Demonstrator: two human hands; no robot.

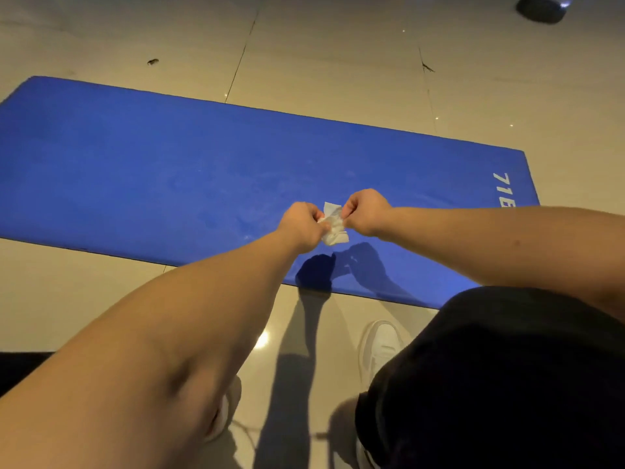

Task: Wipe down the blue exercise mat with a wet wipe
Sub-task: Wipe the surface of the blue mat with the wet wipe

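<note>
Left grip point(301, 225) and right grip point(367, 213): both clamped on the wet wipe point(333, 228), fingers curled and pinching it from either side. The fists are close together with the white wipe crumpled between them.

Nearest: a dark trouser leg point(507, 384) at the near right. A white shoe point(380, 346) stands just left of it on the beige tiled floor point(304, 350).

Middle: the blue exercise mat point(169, 170) lies flat on the floor, its long side running left to right. The wipe is held over its near right part. Shadows of both hands point(338, 265) fall on the mat's near edge. White print point(504, 191) sits at the mat's right end, partly hidden by the right forearm.

Far: a small dark speck point(153, 61) on the tiles at the left. A dark round object point(541, 8) at the far right corner is too blurred to identify.
</note>
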